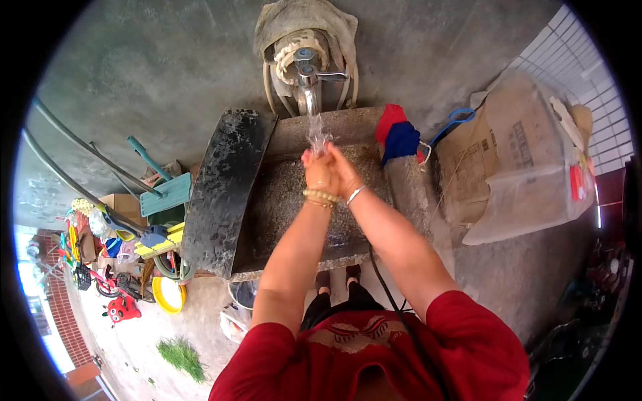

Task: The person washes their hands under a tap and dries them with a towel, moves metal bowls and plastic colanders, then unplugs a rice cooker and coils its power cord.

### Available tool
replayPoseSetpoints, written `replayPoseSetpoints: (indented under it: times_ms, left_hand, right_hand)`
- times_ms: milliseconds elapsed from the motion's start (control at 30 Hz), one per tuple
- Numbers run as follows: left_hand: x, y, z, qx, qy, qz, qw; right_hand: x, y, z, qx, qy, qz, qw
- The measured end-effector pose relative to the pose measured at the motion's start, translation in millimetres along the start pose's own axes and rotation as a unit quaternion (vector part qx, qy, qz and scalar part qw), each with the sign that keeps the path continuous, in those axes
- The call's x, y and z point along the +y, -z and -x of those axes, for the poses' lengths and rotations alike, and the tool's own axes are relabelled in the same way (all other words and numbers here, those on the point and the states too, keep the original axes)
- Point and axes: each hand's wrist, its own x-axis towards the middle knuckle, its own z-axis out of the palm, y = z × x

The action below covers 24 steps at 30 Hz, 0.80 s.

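A chrome tap (311, 83) pours a stream of water (318, 134) onto my hands, which are pressed against each other over a stone sink (401, 194). My left hand (319, 176), with a beaded bracelet (321, 196) at its wrist, is closed against my right hand. From the other side, my right hand (345, 172) wraps against the left, below it a silver bangle (356, 194). The palms and some fingertips are hidden where the hands meet. Both hands are wet.
A dark slab (224, 187) leans along the sink's left side. Red and blue cloth (400, 139) hangs over its right back corner. Right of it is a large cardboard box (498, 154). A yellow basin (168, 295) and a red toy (122, 310) lie left on the floor.
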Motion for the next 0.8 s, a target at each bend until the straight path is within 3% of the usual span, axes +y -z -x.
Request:
replayPoseSetpoints:
  times_ms: [33, 133, 167, 200, 233, 267, 300, 367, 433, 467, 500, 533, 567, 600, 633, 667, 733, 767, 800]
  left_hand:
    - [0, 1, 10, -0.057, 0.032, 0.065, 0.996]
    - [5, 4, 30, -0.100, 0.031, -0.019, 0.994]
    - [6, 10, 31, -0.097, -0.044, -0.195, 0.975]
    - [8, 14, 29, -0.093, -0.117, -0.362, 0.920]
    - [12, 13, 26, -0.096, -0.118, -0.360, 0.921]
    - [16, 15, 23, -0.096, -0.229, -0.500, 0.830]
    - [23, 14, 20, -0.092, -0.330, -0.620, 0.705]
    - [36, 7, 11, -0.113, -0.321, -0.631, 0.697]
    - [45, 7, 0, -0.034, -0.354, -0.777, 0.520]
    - [40, 13, -10, -0.034, -0.354, -0.775, 0.522]
    - [34, 21, -20, -0.033, -0.233, -0.547, 0.804]
    - [31, 27, -27, -0.028, -0.078, -0.239, 0.968]
    - [32, 21, -19, -0.026, -0.078, -0.241, 0.967]
    - [29, 13, -8, -0.086, 0.002, -0.063, 0.994]
    - [28, 6, 3, -0.114, 0.060, 0.031, 0.991]
    - [24, 4, 14, -0.118, 0.103, 0.069, 0.985]
    - [19, 6, 25, -0.138, 0.169, 0.106, 0.970]
    - [17, 9, 25, -0.148, 0.197, 0.113, 0.962]
    - [16, 13, 23, -0.159, 0.224, 0.118, 0.954]
  right_hand:
    - [-5, 11, -16, -0.025, -0.019, -0.022, 0.999]
    - [-14, 17, -23, 0.019, -0.077, 0.041, 0.996]
    - [-12, 19, -26, 0.007, -0.087, 0.024, 0.996]
    - [-9, 21, -29, -0.006, -0.095, 0.008, 0.995]
    - [-4, 21, -35, -0.007, -0.092, 0.011, 0.996]
    - [5, 24, -39, 0.061, -0.039, -0.001, 0.997]
    - [12, 25, -43, 0.129, 0.015, -0.013, 0.991]
    - [18, 17, -35, 0.146, -0.004, -0.013, 0.989]
    - [18, -7, -19, 0.138, -0.024, 0.033, 0.990]
    - [15, -6, -18, 0.132, -0.053, 0.028, 0.989]
    - [15, -4, -22, 0.130, -0.052, 0.029, 0.990]
    - [20, 9, -33, 0.066, -0.031, -0.037, 0.997]
    - [24, 11, -38, 0.002, -0.011, -0.105, 0.994]
    - [29, 11, -45, 0.000, 0.038, -0.108, 0.993]
    - [29, 6, -46, -0.004, 0.035, -0.109, 0.993]
    - [30, -5, -40, 0.016, 0.107, 0.009, 0.994]
    - [24, -52, -9, 0.016, 0.112, -0.262, 0.958]
    - [24, -41, -22, 0.017, 0.111, -0.264, 0.958]
    - [22, -25, -45, 0.104, 0.120, -0.049, 0.986]
